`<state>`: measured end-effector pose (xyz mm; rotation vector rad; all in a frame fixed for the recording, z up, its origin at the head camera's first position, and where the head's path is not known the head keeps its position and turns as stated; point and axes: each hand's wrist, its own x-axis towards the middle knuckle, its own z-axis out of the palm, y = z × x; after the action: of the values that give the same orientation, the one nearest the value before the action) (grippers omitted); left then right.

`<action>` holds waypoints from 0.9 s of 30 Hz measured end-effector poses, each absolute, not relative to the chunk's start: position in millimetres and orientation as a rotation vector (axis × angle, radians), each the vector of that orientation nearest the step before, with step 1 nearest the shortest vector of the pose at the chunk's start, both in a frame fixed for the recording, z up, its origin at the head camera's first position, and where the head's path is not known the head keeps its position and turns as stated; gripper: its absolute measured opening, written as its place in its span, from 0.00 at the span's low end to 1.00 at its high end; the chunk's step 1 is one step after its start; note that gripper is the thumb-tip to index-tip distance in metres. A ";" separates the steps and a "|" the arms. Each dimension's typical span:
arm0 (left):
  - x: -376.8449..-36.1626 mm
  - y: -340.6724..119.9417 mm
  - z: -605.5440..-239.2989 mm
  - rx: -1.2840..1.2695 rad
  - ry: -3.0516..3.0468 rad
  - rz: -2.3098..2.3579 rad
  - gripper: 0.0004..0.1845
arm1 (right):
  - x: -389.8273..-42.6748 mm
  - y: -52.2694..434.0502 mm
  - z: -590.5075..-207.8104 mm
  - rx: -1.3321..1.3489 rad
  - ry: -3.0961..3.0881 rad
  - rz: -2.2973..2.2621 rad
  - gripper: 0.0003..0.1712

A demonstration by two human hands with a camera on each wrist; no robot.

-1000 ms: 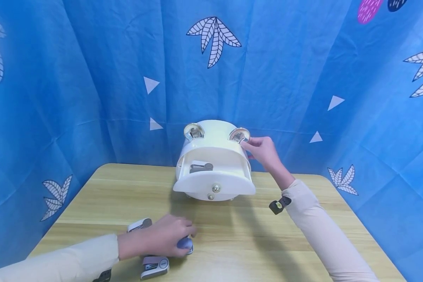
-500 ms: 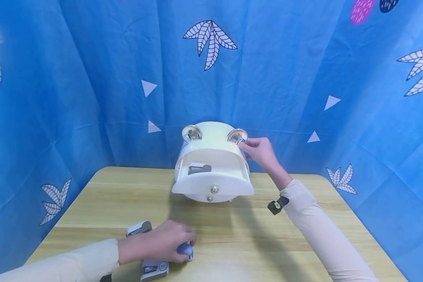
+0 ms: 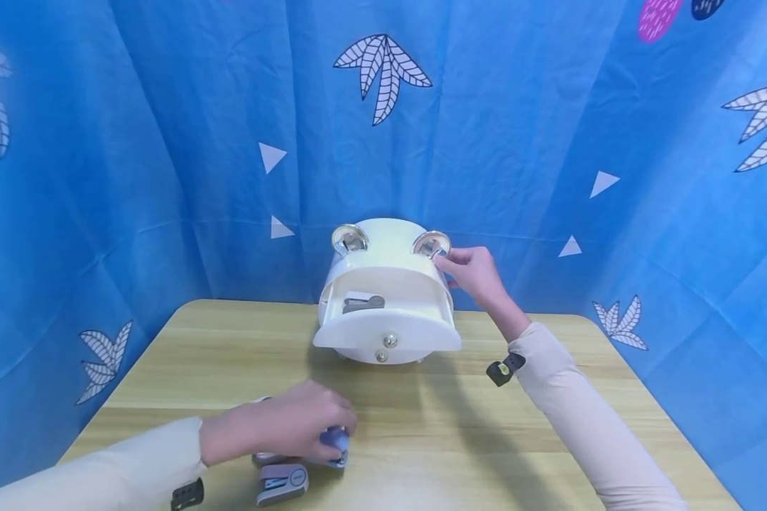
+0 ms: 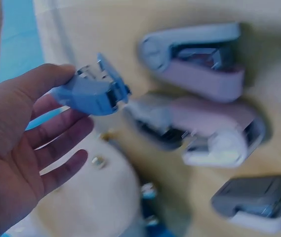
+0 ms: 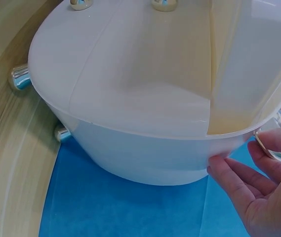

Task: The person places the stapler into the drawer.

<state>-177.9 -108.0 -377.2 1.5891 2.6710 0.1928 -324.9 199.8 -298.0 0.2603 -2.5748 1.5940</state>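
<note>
Left hand on the blue stapler, right hand on the box ear.
From my end: left hand point(image 3: 297, 420) pinches the blue stapler point(image 4: 87, 97) between thumb and fingers at one end, over the desk point(image 3: 230, 355), near the other staplers point(image 4: 199, 81); can't tell how much clearance. My worry: end-only hold may let it twist or slip, or its parted end could snag a neighbour. Right hand point(image 3: 476, 275) pinches the shiny ear point(image 3: 432, 244) of the white box point(image 3: 390, 238); a hard tug there could tilt the box. Drawer point(image 3: 358, 330) is out, gray stapler point(image 3: 364, 303) inside; a bump could shift both.
</note>
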 end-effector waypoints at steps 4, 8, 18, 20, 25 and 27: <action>-179.8 -112.8 -354.4 1.585 2.674 0.212 0.08 | -325.1 200.8 -296.5 0.252 -2.570 1.599 0.17; -176.5 -116.9 -325.7 1.558 2.736 0.209 0.09 | -324.9 200.8 -295.5 0.251 -2.570 1.601 0.17; -165.2 -132.5 -252.2 1.504 2.861 0.272 0.11 | -322.6 201.0 -292.8 0.236 -2.568 1.600 0.17; -166.5 -135.5 -242.4 1.504 2.898 0.239 0.11 | -322.6 200.9 -292.9 0.234 -2.571 1.601 0.17; -172.5 -144.2 -222.4 1.455 2.984 0.172 0.13 | -323.2 199.6 -294.7 0.233 -2.590 1.598 0.17; -176.9 -147.6 -215.3 1.413 3.016 0.165 0.14 | -323.2 199.1 -295.9 0.235 -2.592 1.595 0.17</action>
<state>-176.9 -147.6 -215.3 1.4128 3.0164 0.1647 -323.2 199.1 -295.9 0.2349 -2.5921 1.5955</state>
